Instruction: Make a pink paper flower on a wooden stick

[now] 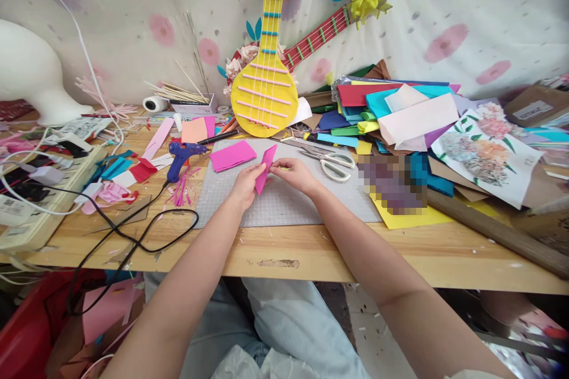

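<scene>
A small strip of bright pink paper point(265, 169) is being held up over a grey cutting mat point(284, 201), near the middle of a wooden table point(311, 254). The left hand point(246, 185) is pinching the lower part of the strip, fingers closed on it. The right hand point(296, 174) is gripping the strip's upper right edge with its fingertips, also closed on the paper. Both forearms are reaching in from the bottom of the view.

Just to the left of the strip, a larger pink sheet point(232, 155) is lying flat on the mat's far corner. Beside that, off the mat, a blue glue gun point(182, 157) is standing on the table, with its black cord point(133, 237) looping toward the near edge. To the right of the hands, white-handled scissors point(331, 164) are resting on the mat.

Further right, a jumbled heap of coloured paper sheets point(391, 112) is covering the table. Behind the mat, a yellow paper lute point(265, 83) is leaning against a flowered cloth backdrop point(133, 12). At far left, a power strip point(48, 189) is sitting among white cables.
</scene>
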`<state>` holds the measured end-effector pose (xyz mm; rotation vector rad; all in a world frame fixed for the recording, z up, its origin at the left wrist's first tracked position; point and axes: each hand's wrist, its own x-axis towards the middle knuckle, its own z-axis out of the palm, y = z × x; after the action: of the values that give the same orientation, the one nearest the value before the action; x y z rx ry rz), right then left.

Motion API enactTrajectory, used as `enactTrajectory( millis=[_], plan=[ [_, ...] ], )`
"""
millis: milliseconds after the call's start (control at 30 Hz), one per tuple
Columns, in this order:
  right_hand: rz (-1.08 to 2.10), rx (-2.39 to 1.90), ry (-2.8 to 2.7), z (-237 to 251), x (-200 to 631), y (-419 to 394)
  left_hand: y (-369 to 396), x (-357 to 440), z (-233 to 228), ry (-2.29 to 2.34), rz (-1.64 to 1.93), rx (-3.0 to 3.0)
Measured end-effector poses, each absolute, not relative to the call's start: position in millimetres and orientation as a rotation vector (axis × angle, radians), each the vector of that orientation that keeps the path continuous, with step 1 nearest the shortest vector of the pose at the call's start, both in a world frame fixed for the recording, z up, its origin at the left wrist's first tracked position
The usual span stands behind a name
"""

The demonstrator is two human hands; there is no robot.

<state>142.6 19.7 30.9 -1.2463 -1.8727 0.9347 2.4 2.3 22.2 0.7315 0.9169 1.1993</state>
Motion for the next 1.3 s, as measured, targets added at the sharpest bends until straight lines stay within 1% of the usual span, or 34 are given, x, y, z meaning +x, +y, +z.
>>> enactTrajectory(
  millis=[133,233,400,567,733,933,1100,1200,1300],
  plan=[
    [0.948,-1.172,-1.882,31.6,146.6,19.6,1.4,0.6,23.7,0.964,1.178,0.806],
    [0.942,-1.2,-1.879,32.1,148.1,19.9,1.5,-0.1,21.0,1.018,1.217,0.874],
    [0.827,-1.274,-1.974,27.0,147.9,22.4,2.9,-0.3,17.0,1.159,1.3,0.991],
    [0.718,-1.269,-2.057,21.7,148.6,24.1,5.1,-0.2,15.5,1.271,1.334,0.977],
    [0.561,-1.377,-2.091,21.3,155.6,24.5,7.5,-1.6,15.2,1.187,1.402,0.826],
    [0.391,-1.362,-2.21,12.8,153.4,23.7,8.2,-4.3,16.2,1.061,1.413,0.804],
    [0.385,-1.267,-2.195,16.1,161.2,22.8,7.3,-6.8,17.4,1.034,1.383,0.83],
    [0.298,-1.438,-2.1,28.3,191.0,26.5,8.2,-9.6,24.9,1.073,1.32,0.882],
    [0.124,-1.92,-2.028,38.4,230.2,31.3,10.6,-12.8,37.7,1.149,1.221,0.978]
  ],
)
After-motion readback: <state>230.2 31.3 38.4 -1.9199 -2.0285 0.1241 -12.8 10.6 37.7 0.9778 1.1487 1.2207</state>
